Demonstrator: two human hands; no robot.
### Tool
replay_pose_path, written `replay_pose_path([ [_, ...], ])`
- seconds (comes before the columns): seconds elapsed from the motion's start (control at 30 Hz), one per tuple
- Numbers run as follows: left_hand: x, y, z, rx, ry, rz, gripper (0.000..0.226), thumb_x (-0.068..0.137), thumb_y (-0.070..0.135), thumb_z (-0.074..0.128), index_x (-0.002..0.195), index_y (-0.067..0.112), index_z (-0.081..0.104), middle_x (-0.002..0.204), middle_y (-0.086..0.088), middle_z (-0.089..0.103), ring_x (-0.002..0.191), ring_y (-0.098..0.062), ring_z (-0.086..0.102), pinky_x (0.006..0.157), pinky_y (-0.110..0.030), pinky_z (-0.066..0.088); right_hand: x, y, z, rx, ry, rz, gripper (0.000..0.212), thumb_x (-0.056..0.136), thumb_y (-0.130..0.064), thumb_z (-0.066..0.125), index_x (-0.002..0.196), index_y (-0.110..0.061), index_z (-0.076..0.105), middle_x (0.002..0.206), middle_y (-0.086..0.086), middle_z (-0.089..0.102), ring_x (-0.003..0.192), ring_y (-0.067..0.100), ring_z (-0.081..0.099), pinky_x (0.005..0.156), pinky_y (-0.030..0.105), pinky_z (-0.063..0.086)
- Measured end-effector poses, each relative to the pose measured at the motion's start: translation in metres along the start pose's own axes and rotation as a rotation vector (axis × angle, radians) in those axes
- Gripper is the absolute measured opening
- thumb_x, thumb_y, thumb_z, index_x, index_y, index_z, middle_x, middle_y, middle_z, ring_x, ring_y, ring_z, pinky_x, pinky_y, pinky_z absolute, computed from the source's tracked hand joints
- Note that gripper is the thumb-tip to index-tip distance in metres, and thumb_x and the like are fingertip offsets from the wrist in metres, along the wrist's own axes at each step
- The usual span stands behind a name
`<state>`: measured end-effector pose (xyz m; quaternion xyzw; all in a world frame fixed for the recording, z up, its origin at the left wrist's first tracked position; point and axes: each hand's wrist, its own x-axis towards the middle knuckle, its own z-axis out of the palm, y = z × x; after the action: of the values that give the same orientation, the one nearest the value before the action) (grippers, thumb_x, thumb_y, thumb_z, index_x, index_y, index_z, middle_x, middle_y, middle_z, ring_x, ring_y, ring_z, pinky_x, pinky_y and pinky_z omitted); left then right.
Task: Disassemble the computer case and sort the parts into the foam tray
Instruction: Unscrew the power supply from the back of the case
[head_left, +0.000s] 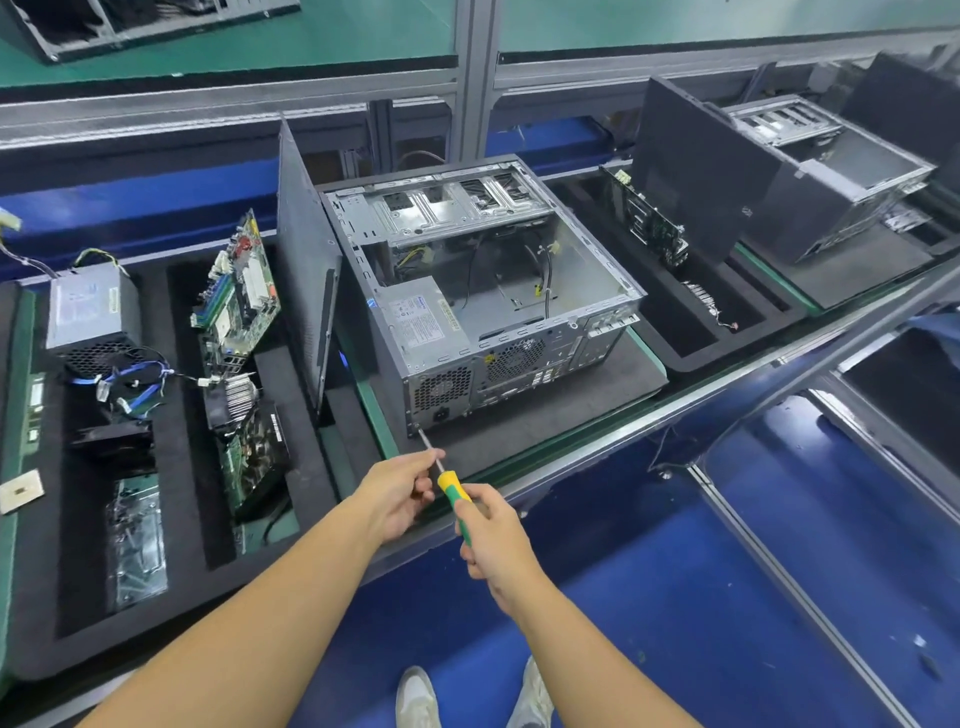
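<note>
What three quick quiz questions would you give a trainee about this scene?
1. True or false: the right hand holds the screwdriver by its handle.
2. The screwdriver's tip meets the case at: A. a rear corner; B. its open top; C. its front.
3. Fill in: the left hand pinches the screwdriver's ____.
Key: 1 true; 2 A; 3 shaft.

Factory-style electronics workshop laid out as a production line. A long bench with an aluminium frame (475, 78) and green mats (337, 31) carries black foam trays (179, 467) holding a motherboard (239, 291) and a power supply (93, 312). An opened computer case (483, 291) stands near another stripped case (831, 171). The floor (675, 597) is blue.
</note>
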<state>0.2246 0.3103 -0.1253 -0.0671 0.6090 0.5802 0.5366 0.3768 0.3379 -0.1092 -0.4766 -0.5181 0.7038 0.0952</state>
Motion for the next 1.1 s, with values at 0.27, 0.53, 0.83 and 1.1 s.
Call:
replay_pose_path([
  [0.27,0.007,0.002,-0.008,0.003,-0.015,0.005,0.018,0.097,0.012,0.061,0.107,0.002,0.072,0.059,0.003,0.039,0.050,-0.009,0.036,0.051,-0.024,0.040,0.006,0.011,0.011,0.036,0.035,0.003,0.017,0.097,-0.031,0.054,0.101,-0.043,0.065,0.075,-0.003,0.055,0.050,0.010,0.035,0.042,0.024,0.027],
  [0.53,0.009,0.005,-0.004,0.069,-0.009,0.048,0.021,0.098,0.012,0.057,0.108,0.001,0.072,0.056,0.003,0.037,0.051,-0.010,0.036,0.052,-0.026,0.040,0.008,0.015,0.009,-0.010,0.117,-0.070,0.021,0.094,-0.029,0.059,0.109,-0.044,0.064,0.092,-0.001,0.061,0.065,0.013,0.043,0.054,0.027,0.038],
  [0.83,-0.005,-0.009,-0.003,0.448,-0.112,0.036,0.051,0.080,0.044,0.080,0.081,-0.007,0.073,0.061,-0.005,0.046,0.048,-0.013,0.036,0.045,-0.025,0.037,0.005,0.010,0.008,-0.508,0.220,-0.260,0.018,0.102,-0.033,0.053,0.110,-0.017,0.057,0.102,-0.001,0.058,0.084,0.016,0.054,0.068,0.028,0.039],
  [1.1,-0.007,-0.011,-0.015,0.219,-0.265,-0.105,0.035,0.088,0.032,0.069,0.098,-0.002,0.071,0.055,0.001,0.032,0.049,-0.011,0.030,0.050,-0.022,0.040,0.000,0.017,0.010,-0.093,0.109,-0.080,0.024,0.098,-0.044,0.057,0.109,-0.023,0.053,0.104,0.001,0.062,0.076,0.010,0.059,0.064,0.022,0.048],
])
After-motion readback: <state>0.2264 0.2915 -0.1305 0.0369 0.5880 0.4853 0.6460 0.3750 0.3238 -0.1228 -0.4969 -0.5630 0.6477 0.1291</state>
